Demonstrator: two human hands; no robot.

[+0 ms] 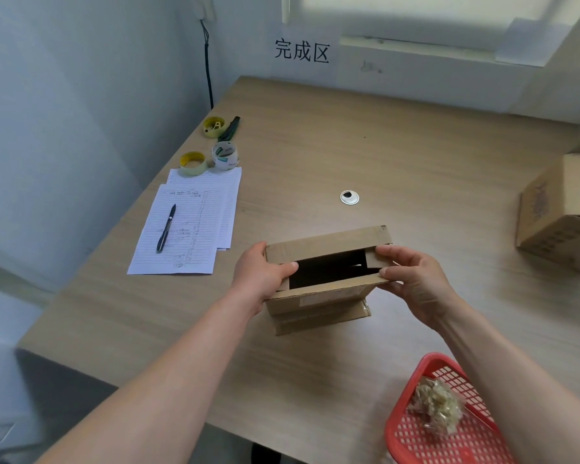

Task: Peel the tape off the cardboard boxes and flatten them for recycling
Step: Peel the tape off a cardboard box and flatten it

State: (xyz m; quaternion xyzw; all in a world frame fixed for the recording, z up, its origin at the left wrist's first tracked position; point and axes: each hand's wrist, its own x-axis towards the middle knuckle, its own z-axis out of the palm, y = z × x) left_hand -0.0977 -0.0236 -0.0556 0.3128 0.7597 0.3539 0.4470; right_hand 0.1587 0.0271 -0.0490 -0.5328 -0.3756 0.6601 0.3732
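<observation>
Holding the small cardboard box point(318, 289) above the worktop point(315, 145), your left hand point(262, 274) and right hand point(412, 279) curl their fingers over its open top edges, so uneven squeezing could tear a flap rather than fold it flat.

The inside of the small cardboard box point(327, 279) is a dark opening; nothing within can be made out. The left hand point(262, 276) covers the box's left end, and the right hand point(412, 279) covers its right end, with most of its fingers point(390, 254) hidden behind the flap. At the worktop's point(315, 145) right edge, a second box point(556, 222) is cut off by the frame, its printing too blurred to read. The red basket point(449, 430) at the near right corner is cut off below. Handwriting on the lined sheets point(185, 222) is too small to read.
</observation>
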